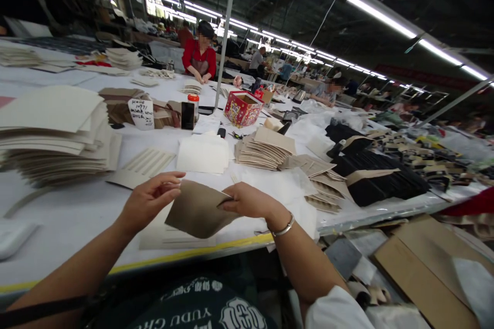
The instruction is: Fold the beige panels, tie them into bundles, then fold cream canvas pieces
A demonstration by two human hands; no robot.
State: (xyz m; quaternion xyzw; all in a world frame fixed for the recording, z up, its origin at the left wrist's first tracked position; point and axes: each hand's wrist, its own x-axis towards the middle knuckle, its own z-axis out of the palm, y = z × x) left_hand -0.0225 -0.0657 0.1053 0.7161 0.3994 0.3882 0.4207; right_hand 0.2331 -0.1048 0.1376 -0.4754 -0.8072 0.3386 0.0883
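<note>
The left hand [148, 203] is pinching the left corner of a tan piece [196, 213], and the right hand [250, 200] is gripping its right edge, above the near edge of the white desk [77, 211]. Judging by this, pulling evenly at both edges is what holds it flat.

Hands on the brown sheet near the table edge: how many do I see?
2. The left hand pinches the upper left edge of the brown sheet; the right hand grips its right corner. No other hand touches it.
</note>
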